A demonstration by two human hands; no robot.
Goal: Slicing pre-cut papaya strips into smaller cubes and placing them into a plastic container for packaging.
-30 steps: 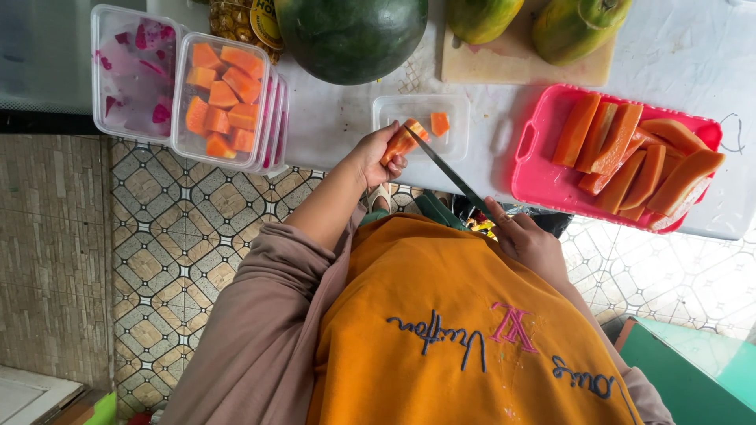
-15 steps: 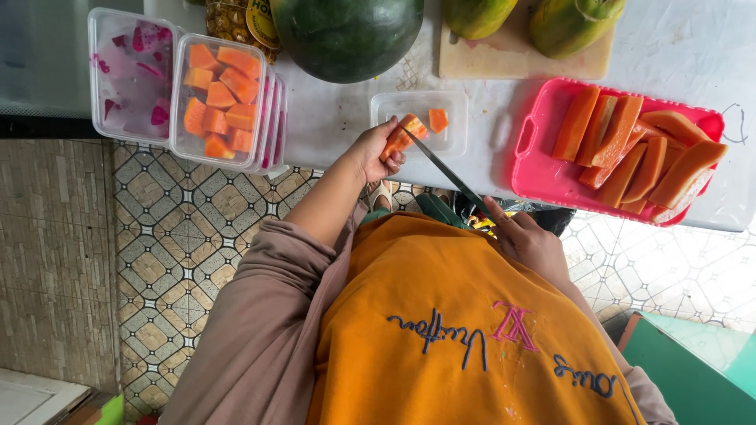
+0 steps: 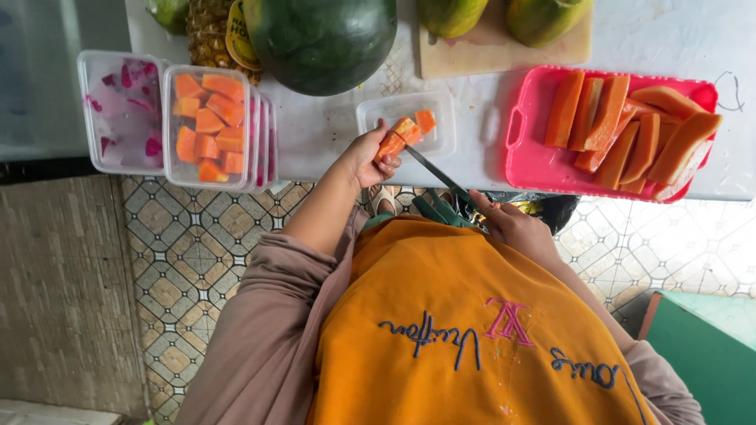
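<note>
My left hand (image 3: 364, 157) holds an orange papaya strip (image 3: 391, 143) at the near edge of a small clear container (image 3: 445, 118), which has a cut cube (image 3: 425, 120) in it. My right hand (image 3: 508, 224) grips a knife (image 3: 433, 173) close to my orange apron. The blade slants up to the left and its tip meets the papaya strip. A pink tray (image 3: 535, 161) to the right carries several peeled papaya strips (image 3: 622, 130).
A clear tub of papaya cubes (image 3: 209, 126) sits on a stack of tubs at the left, beside a tub with pink fruit bits (image 3: 122, 110). A watermelon (image 3: 319, 39), a pineapple (image 3: 206, 31) and whole papayas (image 3: 543, 17) on a cutting board (image 3: 496, 51) line the white table (image 3: 323, 138).
Both hands stay where they were, with the knife still against the papaya strip over the small container. Only the view has shifted a little.
</note>
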